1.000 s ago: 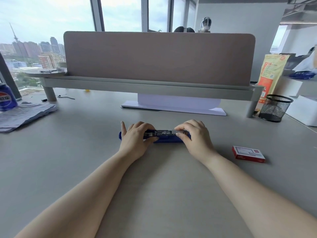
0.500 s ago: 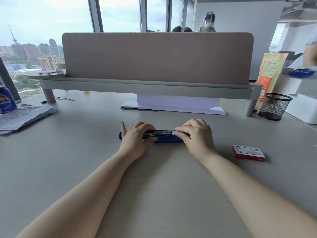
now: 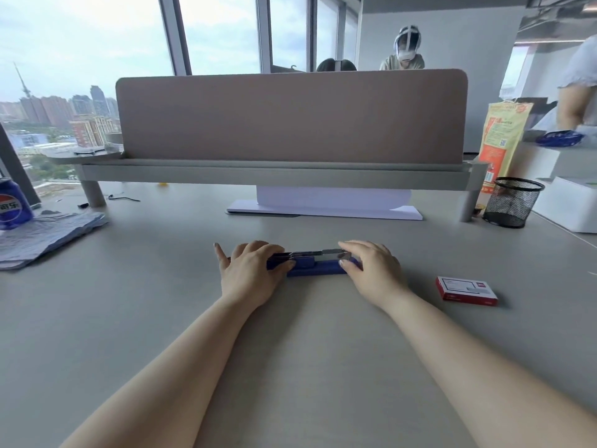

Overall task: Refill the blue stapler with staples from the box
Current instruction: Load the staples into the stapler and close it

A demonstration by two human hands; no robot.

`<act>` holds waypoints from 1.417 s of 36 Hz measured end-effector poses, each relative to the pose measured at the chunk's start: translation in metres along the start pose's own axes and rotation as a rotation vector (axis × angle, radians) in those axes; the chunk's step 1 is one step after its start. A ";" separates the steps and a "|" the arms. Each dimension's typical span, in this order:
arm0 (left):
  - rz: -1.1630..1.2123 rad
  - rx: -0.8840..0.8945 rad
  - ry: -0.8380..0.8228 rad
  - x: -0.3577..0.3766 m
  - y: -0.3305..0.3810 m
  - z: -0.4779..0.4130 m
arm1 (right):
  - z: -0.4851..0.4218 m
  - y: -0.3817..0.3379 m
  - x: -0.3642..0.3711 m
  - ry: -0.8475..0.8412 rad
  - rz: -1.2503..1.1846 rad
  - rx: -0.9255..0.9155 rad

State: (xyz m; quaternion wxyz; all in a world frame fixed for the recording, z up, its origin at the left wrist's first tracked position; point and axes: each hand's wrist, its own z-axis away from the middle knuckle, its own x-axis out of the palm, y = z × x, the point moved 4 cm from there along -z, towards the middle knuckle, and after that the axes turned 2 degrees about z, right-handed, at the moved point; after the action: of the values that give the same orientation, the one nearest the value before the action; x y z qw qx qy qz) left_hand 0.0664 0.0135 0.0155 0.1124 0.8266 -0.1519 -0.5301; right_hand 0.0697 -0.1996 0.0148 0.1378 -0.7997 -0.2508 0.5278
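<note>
The blue stapler [image 3: 318,268] lies flat on the grey desk [image 3: 290,334], lengthwise left to right, with its metal staple channel [image 3: 310,255] facing up. My left hand [image 3: 250,274] grips the stapler's left end, thumb on the near side. My right hand [image 3: 371,270] holds the right end, fingers over the top and thumb tip against the near edge. The red staple box [image 3: 466,291] lies shut on the desk to the right of my right hand, apart from it.
A black mesh pen cup [image 3: 513,202] stands at the back right beside an orange bag [image 3: 504,140]. A cola can [image 3: 13,203] and folded cloth [image 3: 48,232] are far left. A desk divider [image 3: 290,118] with a shelf spans the back; people sit behind it.
Both hands stay on the stapler. My right hand has shifted slightly right, so more of the metal channel shows. The view has tilted up a little.
</note>
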 end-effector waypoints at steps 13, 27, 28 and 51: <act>-0.033 -0.461 -0.124 -0.005 -0.018 0.019 | 0.015 -0.004 -0.007 -0.094 0.116 0.080; 0.835 -0.082 0.187 -0.039 0.027 0.010 | 0.028 0.001 -0.017 -0.211 -0.013 0.137; 0.849 -0.027 0.177 -0.040 0.033 0.009 | 0.029 0.002 -0.017 -0.207 -0.016 0.147; -0.028 0.311 -0.088 0.020 0.083 0.030 | 0.039 0.000 -0.033 -0.013 0.088 -0.021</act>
State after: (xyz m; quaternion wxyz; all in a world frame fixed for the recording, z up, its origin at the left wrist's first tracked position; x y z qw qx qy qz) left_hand 0.0361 -0.0715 0.0153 -0.0313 0.8121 -0.2253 -0.5373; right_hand 0.0240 -0.2192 0.0247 0.1046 -0.8078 -0.2218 0.5361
